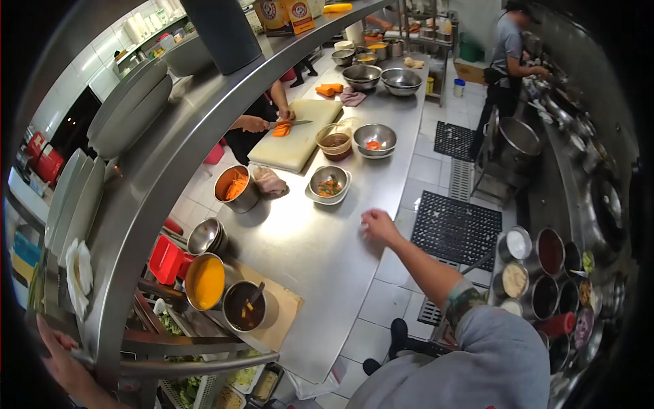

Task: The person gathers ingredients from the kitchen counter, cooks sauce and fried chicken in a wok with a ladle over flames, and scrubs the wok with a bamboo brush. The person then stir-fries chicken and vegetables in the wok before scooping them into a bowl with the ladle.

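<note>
Where the right hand [378,227] hangs at the right edge of the steel worktable [320,266], its fingers are loosely curled and blurred; whether they grip anything cannot be told. The left hand [60,347], at the near left beside the steel shelf [178,129], is too shadowed for its grip to be judged. Nearest the right hand, to its left, a small metal bowl [320,176] of chopped vegetables sits on a white dish [328,200]. The worktable's brushed surface carries a bright glare at mid-length. Farther along, a co-worker's hands [255,124] work a knife [300,123] on a pale cutting board [310,123]. Right of the worktable, black perforated mats [456,228] lie on white floor tiles [381,307]; at the far right, another person [505,75] stands by the cooking line.
</note>
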Demonstrator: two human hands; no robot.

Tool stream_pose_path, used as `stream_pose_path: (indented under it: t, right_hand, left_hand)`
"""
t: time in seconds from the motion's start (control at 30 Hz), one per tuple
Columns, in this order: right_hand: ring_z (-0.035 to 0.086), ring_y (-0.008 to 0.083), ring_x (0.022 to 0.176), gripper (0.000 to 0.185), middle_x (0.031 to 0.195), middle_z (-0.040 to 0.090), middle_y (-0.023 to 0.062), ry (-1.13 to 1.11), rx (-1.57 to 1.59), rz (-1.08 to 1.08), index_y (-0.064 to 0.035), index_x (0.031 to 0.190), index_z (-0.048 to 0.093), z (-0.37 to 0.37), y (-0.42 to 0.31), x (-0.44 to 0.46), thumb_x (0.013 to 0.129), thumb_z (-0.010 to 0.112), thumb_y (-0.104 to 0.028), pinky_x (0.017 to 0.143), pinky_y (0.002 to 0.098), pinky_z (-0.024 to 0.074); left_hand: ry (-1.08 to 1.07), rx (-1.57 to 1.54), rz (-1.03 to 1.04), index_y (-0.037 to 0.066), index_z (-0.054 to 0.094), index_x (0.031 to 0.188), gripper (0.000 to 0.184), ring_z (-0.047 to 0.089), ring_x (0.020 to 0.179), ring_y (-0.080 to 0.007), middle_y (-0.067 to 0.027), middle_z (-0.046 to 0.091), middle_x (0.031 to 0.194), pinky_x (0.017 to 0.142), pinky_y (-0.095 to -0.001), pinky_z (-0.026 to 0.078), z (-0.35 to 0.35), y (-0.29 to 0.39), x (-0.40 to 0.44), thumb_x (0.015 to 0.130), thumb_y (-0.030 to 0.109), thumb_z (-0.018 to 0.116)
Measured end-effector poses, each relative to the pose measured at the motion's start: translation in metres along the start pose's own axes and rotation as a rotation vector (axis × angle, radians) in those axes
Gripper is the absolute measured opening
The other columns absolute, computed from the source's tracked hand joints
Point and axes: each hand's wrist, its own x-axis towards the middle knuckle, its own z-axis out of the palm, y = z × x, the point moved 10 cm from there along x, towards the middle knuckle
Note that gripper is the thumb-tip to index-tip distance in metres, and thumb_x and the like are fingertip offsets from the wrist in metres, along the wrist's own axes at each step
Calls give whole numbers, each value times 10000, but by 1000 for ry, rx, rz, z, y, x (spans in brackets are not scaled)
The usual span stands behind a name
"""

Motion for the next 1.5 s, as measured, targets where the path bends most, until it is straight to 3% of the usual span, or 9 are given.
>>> stream_pose_path:
  t: [0.23,0.33,0.47,0.77,1.07,1.13,1.2,1.43,1.5]
  right_hand:
    - [628,161,595,589,906,658,117,205,-160,-68,-65,1374,482,-1,-26,151,888,668,-342,468,314,503]
    - [656,166,658,542,969,675,138,81,-352,-114,-88,1326,546,13,-34,183,872,681,-351,529,315,534]
    - [636,336,1061,457,1161,659,185,68,-521,-168,-124,1227,635,20,-60,179,814,655,-320,939,404,490]
    - [640,366,952,323,1062,631,204,-55,-655,-265,-151,1146,658,96,-72,79,849,627,-274,864,450,507]
    - [626,404,841,168,899,608,211,-95,-719,-409,-8,912,527,151,-100,-21,874,585,-162,751,489,507]
    - [627,416,826,158,855,621,230,-96,-701,-399,2,907,509,154,-101,-27,872,574,-138,740,502,502]
    - [626,435,805,150,830,631,253,-73,-664,-404,13,907,502,152,-100,-33,872,553,-124,728,514,496]
    - [617,479,769,192,778,635,288,207,-490,-311,45,855,488,92,-119,-87,874,521,-143,696,526,490]
    - [643,243,493,107,645,628,180,126,-184,-67,-14,880,506,100,-79,-78,898,506,-120,455,374,528]
  left_hand:
    - [7,41,-80,-27,662,1122,294,382,646,-100,15,379,719,605,-246,360,-31,-29,16,987,214,563]
    - [3,11,-120,-25,641,1170,302,379,655,-101,17,372,742,606,-247,363,-46,-39,22,988,201,557]
    - [36,-21,-167,-28,634,1158,289,375,650,-102,14,370,740,610,-252,372,-45,-31,17,983,188,558]
    - [63,53,-189,-31,614,1013,225,384,657,-115,-6,376,707,654,-270,387,-13,18,-6,963,187,588]
    - [17,-46,-54,-13,585,935,209,387,642,-97,6,381,698,599,-262,360,7,38,-8,951,193,617]
    - [11,-90,-88,-23,593,893,234,397,639,-101,3,393,693,600,-261,365,7,31,-6,948,203,624]
    - [-17,-153,-90,-33,518,1172,343,407,649,-85,-5,420,716,594,-244,373,8,24,-4,924,155,661]
    - [2,1,-72,-19,583,1026,336,429,586,-80,10,471,675,583,-232,374,17,37,-11,898,272,691]
    - [4,61,-22,-22,577,1021,361,438,575,-81,5,485,668,575,-230,367,18,34,-5,891,294,697]
